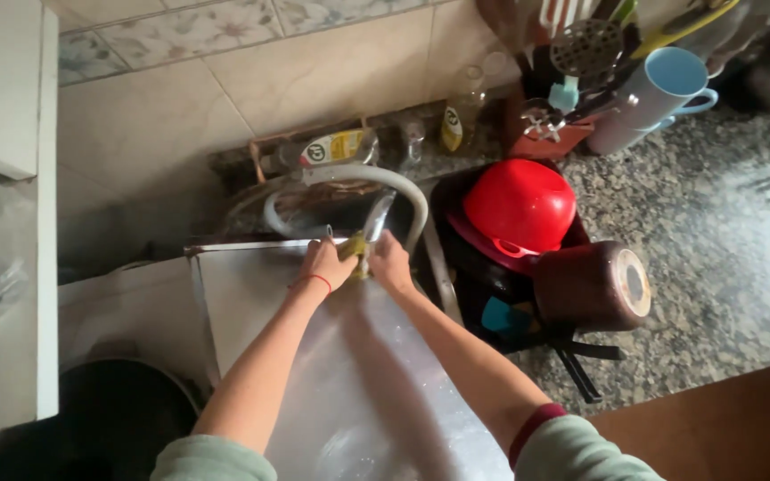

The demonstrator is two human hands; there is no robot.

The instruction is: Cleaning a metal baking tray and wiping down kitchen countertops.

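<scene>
Yellowish sponge (355,247), probably, sits pinched between both hands under the faucet (376,216): left hand (327,264) grips it, right hand (390,261) closes alongside, catching water above the sink (251,294).

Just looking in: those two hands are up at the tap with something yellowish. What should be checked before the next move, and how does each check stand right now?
1. Both hands on the item: left hand and right hand meet around the yellowish sponge under the tap. Ok.
2. Water running: cannot tell.
3. Sink free under the hands: ok.
4. Sleeves clear of the wet: pushed up to the elbows. Ok.
5. Space to put things down: the drying rack already holds a red bowl and a brown pot. Not ok.
</scene>
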